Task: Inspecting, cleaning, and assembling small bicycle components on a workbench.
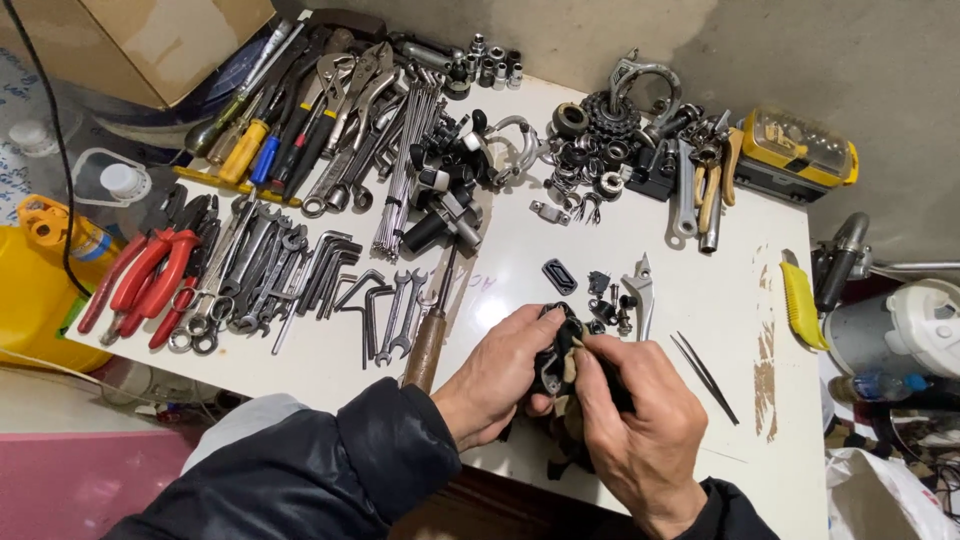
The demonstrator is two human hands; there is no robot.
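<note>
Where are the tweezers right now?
In the head view, the tweezers lie on the white table, just right of the right hand and below the silver lever.

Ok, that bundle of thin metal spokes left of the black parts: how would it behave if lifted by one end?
The spokes look long, thin and loose, so they would probably sag and fan apart. Being round, strays could roll across the white table.
</note>
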